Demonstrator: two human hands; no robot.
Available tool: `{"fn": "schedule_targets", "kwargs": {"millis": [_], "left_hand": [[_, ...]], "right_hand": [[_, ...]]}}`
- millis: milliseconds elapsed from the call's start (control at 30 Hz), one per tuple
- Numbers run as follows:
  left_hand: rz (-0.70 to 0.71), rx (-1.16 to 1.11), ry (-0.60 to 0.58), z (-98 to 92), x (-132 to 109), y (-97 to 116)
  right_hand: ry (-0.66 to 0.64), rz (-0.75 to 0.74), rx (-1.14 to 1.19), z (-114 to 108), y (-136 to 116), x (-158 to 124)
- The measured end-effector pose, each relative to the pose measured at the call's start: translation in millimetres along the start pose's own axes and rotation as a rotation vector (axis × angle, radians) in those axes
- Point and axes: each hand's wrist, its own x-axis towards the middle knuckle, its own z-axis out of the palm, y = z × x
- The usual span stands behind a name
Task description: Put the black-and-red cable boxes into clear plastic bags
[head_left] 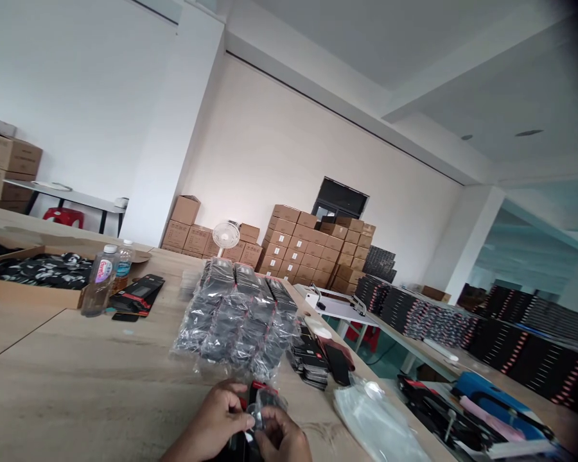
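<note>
At the table's near edge, my left hand (216, 417) and my right hand (285, 436) are close together, thumbs and fingers pinching a clear plastic bag (270, 399). Something black with red (257, 387) shows at the bag and between my hands; its lower part is hidden by them. Just beyond my fingers sits a large pile of plastic-wrapped black packages (236, 314), stacked in rows. To the right of that pile lies a stack of flat black packs (311, 359). Nearer me on the right is a heap of clear empty bags (378, 420).
On the left stand two drink bottles (99, 282), a black and red pack (139, 293) and an open carton (33, 295) of black and white pieces. Brown cartons (298, 247) and a white fan (225, 236) are at the back. Black stacks (414, 314) line the right-hand table.
</note>
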Motion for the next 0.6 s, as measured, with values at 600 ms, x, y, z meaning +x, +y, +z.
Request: {"fn": "schedule_targets", "kwargs": {"millis": [600], "left_hand": [[-0.055, -0.106, -0.011, 1.5, 1, -2]], "right_hand": [[0.174, -0.571, -0.579, -15, 5, 3]]}}
